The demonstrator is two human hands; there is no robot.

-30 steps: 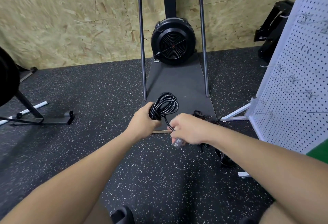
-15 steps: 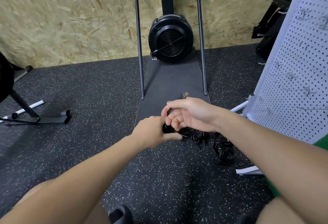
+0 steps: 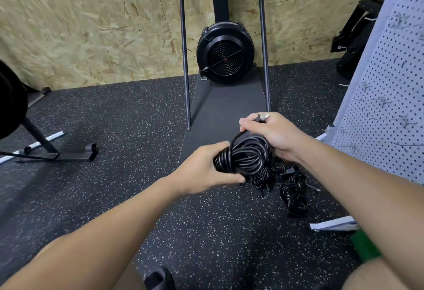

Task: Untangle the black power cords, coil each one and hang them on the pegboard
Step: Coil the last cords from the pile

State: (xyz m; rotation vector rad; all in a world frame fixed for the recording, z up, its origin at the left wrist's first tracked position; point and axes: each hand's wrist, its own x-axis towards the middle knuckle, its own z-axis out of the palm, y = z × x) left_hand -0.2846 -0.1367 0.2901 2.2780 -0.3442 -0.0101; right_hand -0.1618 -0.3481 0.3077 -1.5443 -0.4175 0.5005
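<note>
Coiled cord [image 3: 245, 156] is gripped at its left edge by left hand [image 3: 204, 172], its plug end [image 3: 261, 117] pinched w/ right hand [image 3: 275, 135] just above the coil, pegboard [image 3: 385, 96] lying off to the right, nearer the right hand, other cords [image 3: 291, 186] left on floor

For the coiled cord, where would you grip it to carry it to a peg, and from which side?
Grip the coil across its bundled loops on the left edge, coming from the left, as the left hand does. That pins every turn and leaves the open loop free for a pegboard hook. The right hand holds the plug end.
</note>
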